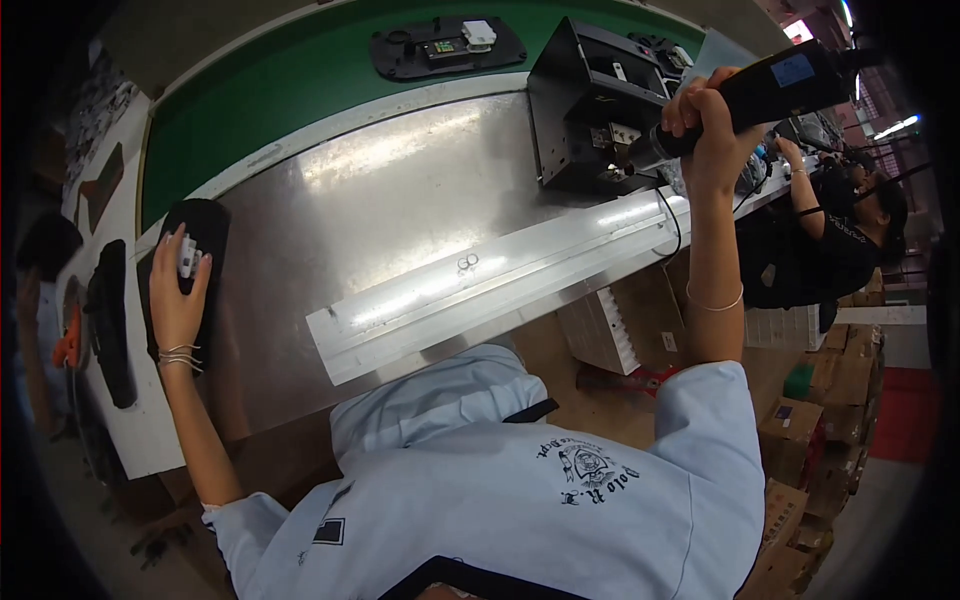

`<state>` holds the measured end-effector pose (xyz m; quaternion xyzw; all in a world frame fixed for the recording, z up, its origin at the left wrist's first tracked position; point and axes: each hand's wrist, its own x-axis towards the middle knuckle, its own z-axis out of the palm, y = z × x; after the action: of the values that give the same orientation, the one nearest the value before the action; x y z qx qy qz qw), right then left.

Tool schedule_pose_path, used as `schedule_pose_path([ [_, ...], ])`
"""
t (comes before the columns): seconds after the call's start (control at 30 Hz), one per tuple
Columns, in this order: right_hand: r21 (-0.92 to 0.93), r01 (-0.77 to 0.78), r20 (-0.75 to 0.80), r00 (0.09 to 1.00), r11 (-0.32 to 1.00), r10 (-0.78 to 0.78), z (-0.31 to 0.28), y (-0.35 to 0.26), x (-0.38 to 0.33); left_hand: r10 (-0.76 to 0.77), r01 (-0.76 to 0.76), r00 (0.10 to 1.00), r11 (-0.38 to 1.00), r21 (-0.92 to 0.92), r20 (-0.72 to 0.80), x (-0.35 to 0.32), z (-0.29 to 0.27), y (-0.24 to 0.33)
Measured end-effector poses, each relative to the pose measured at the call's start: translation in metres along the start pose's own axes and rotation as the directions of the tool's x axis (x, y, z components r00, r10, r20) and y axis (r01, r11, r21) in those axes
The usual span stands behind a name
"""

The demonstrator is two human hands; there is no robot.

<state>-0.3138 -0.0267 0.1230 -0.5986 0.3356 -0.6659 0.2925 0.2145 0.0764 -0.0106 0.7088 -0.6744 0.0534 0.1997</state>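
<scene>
Smooth, glossy metal worktop (400, 190); matt plastic-looking power tool (775, 90); cloth shirt (520, 510).

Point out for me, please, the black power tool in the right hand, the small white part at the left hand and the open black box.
Black power tool (780, 97): head view, on its body.
Small white part (188, 257): head view, on its exposed middle.
Open black box (556, 105): head view, on its left wall.

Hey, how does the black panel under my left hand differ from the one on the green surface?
The left panel runs up and down the view, while the far panel lies crosswise. Your left hand partly covers the left panel, but no hand touches the far panel. The left panel is nearer your body; the far panel sits beyond the metal worktop. Both are black and longer than wide.
</scene>
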Motion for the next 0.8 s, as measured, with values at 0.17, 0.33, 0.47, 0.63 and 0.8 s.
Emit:
schedule_pose_path([
  [0.17,0.079,-0.029,0.030,0.999,0.996,0.027,0.004,-0.012,-0.018,0.188,-0.174,0.980,0.968,-0.183,0.067,0.017,0.014,0.062],
  [0.33,0.157,-0.018,0.119,0.993,0.987,-0.001,0.039,-0.027,-0.032,0.470,-0.421,0.857,0.875,-0.240,0.212,0.039,0.037,0.164],
  [0.47,0.210,0.038,0.210,0.974,0.977,-0.083,0.081,-0.012,-0.033,0.607,-0.490,0.771,0.757,-0.432,0.190,0.051,0.058,0.215],
  [0.63,0.279,-0.034,0.264,0.964,0.960,-0.042,0.109,0.005,-0.032,0.594,-0.457,0.793,0.727,-0.513,0.134,0.061,0.052,0.223],
  [0.8,0.286,-0.113,0.279,0.960,0.951,0.030,0.120,0.025,-0.028,0.653,-0.549,0.757,0.644,-0.533,0.009,0.061,0.053,0.216],
])
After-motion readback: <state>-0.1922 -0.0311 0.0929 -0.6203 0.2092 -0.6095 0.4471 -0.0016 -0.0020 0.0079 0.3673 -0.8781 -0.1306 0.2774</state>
